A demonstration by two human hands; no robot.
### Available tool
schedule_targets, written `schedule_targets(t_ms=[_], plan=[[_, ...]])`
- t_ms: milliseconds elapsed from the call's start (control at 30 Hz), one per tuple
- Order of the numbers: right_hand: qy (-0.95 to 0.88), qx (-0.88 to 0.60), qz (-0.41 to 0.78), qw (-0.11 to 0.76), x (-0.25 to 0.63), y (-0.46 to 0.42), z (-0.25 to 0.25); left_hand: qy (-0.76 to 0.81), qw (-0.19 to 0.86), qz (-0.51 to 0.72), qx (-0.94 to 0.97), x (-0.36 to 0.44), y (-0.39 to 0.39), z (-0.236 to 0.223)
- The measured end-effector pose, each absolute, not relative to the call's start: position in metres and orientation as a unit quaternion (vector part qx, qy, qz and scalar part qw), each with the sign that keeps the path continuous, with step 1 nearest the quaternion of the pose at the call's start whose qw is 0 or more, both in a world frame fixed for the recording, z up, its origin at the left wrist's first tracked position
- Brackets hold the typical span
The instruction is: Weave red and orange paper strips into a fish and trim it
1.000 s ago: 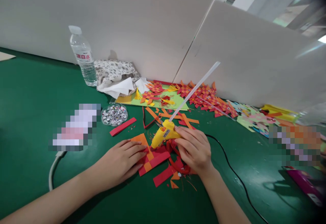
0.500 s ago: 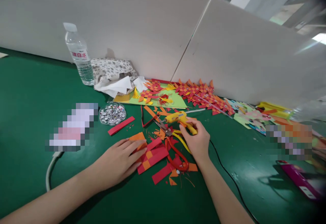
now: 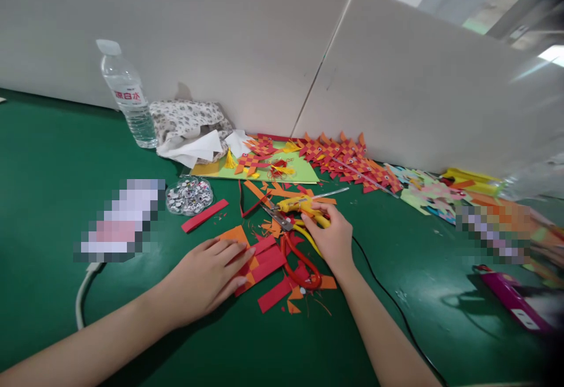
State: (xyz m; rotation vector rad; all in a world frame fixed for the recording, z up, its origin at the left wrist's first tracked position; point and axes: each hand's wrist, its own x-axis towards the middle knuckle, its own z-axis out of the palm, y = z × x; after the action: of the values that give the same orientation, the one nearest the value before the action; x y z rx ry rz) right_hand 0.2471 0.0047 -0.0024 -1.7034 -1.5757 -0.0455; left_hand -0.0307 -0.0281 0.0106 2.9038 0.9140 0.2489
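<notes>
My left hand (image 3: 210,278) lies with its fingers stretched flat on a woven piece of red and orange paper strips (image 3: 264,262), covering its left part. A yellow glue gun (image 3: 296,204) is in my right hand (image 3: 331,235), with the fingers wrapped round its handle. A clear glue stick sticks out of its back end. Just under the gun lie scissors (image 3: 304,266) with red and yellow handles, blades apart, among orange and red paper scraps. Left of them rests a loose red paper strip (image 3: 205,216).
Behind are a clear box of googly eyes (image 3: 189,195), a patterned tissue pouch (image 3: 187,125), a water bottle (image 3: 130,99) and a pile of woven paper fish (image 3: 339,161). A black cord (image 3: 388,293) runs along my right forearm; a purple power strip (image 3: 511,299) lies farther right.
The whole view has shifted slightly. My left fingers reach a little farther right over the woven paper, and the glue gun has moved slightly left in my right hand.
</notes>
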Motion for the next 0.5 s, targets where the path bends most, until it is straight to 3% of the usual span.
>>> schedule_targets(t_ms=[500], plan=[[-0.653, -0.654, -0.032, 0.381, 0.249, 0.005, -0.003, 0.336, 0.018, 0.077, 0.939, -0.017, -0.032, 0.014]])
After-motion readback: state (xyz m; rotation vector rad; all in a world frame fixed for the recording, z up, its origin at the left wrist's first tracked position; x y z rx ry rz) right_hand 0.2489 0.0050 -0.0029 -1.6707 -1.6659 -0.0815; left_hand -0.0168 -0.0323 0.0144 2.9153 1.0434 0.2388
